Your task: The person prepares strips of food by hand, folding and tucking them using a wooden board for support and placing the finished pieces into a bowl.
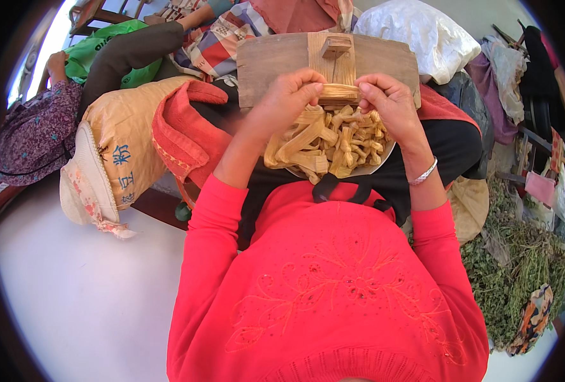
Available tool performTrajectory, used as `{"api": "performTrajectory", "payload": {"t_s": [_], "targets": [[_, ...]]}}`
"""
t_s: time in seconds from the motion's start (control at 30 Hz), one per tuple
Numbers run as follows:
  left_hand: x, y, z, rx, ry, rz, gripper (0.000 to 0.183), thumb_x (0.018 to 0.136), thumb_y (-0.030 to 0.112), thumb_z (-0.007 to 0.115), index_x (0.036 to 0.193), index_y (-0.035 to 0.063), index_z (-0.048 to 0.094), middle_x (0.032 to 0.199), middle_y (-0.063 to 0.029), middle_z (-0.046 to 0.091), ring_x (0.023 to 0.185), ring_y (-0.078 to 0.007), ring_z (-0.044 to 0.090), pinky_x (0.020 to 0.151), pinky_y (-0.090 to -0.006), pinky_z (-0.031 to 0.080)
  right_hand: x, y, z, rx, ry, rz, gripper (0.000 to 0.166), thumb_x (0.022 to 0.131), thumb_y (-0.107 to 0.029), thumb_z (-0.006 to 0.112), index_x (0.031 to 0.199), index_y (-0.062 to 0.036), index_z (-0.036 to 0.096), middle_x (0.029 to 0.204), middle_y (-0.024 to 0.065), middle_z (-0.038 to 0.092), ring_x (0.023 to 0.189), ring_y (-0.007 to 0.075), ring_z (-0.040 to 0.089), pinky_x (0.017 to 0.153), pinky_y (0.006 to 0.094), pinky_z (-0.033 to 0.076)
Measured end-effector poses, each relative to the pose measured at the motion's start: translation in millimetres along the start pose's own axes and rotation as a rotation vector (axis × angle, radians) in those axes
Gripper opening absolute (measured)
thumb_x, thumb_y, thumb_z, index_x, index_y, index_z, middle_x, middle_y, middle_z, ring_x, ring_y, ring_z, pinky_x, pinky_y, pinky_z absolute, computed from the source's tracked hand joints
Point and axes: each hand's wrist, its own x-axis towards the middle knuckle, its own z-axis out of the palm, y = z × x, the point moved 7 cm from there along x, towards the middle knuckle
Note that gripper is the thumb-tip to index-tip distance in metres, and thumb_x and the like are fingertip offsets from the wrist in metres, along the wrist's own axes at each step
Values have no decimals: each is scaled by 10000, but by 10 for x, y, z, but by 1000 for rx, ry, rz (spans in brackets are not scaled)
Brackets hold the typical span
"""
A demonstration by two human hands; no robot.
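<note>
Between both hands a folded, tan ribbed strip (340, 90) is stretched sideways; its material looks like dried plant leaf or bean-curd skin. My left hand (294, 93) pinches one end, and my right hand (387, 98) pinches the other between thumb and fingers. Just behind the strip stands a wooden board (273, 67) with a lighter centre plank and a small wooden block (336, 46) on it. Below my hands a bowl (386, 152) in my lap holds loose strips (301, 138) on the left and several knotted pieces (347, 143) on the right.
A tan sack (139, 129) bearing writing leans at the left, with a pale hat (89, 176) against it. Red towels (191, 129) drape by my legs. A white sack (411, 38) stands behind right; dried green plants (512, 267) lie at right. Another person's arm (125, 57) is at upper left.
</note>
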Motion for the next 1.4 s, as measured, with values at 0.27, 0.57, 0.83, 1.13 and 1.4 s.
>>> {"api": "performTrajectory", "payload": {"t_s": [0.27, 0.57, 0.83, 1.13, 1.4], "targets": [[348, -193, -171, -14, 94, -5, 100, 922, 146, 572, 938, 56, 612, 681, 36, 547, 535, -16, 416, 480, -171, 332, 266, 95, -8, -195, 126, -124, 92, 889, -98, 628, 913, -12, 649, 712, -12, 590, 643, 63, 546, 568, 227, 445], [183, -334, -274, 324, 292, 85, 106, 903, 101, 584, 861, 6, 562, 669, 11, 546, 600, -37, 461, 546, -211, 397, -149, -26, -136, -854, 244, -499, 88, 811, -136, 658, 872, -74, 669, 864, 108, 654, 825, 336, 612, 717, 400, 479], [-307, 195, 728, -566, 10, -68, 160, 971, 194, 519, 982, 35, 538, 641, -18, 541, 502, -77, 490, 509, -211, 428, -607, -607, 341, -844, 254, -931, 122, 826, -203, 671, 861, -89, 648, 801, 74, 624, 722, 261, 588, 649, 374, 463], [-600, 786, 454, 330, -8, 394, 207, 951, 193, 555, 1000, 7, 631, 667, -83, 592, 521, -175, 530, 517, -289, 441, -500, -407, -259, -566, 101, -249, 276, 898, -205, 630, 725, 6, 595, 573, 56, 525, 541, 102, 480, 515, 270, 404], [-330, 724, 550, -55, -120, 266, 346, 981, 285, 504, 883, -12, 652, 671, 19, 521, 621, -58, 438, 540, -242, 370, -941, -658, 504, 392, -376, -105, 215, 924, -125, 589, 1076, -13, 691, 653, -47, 562, 548, 10, 449, 490, 171, 333]]}}
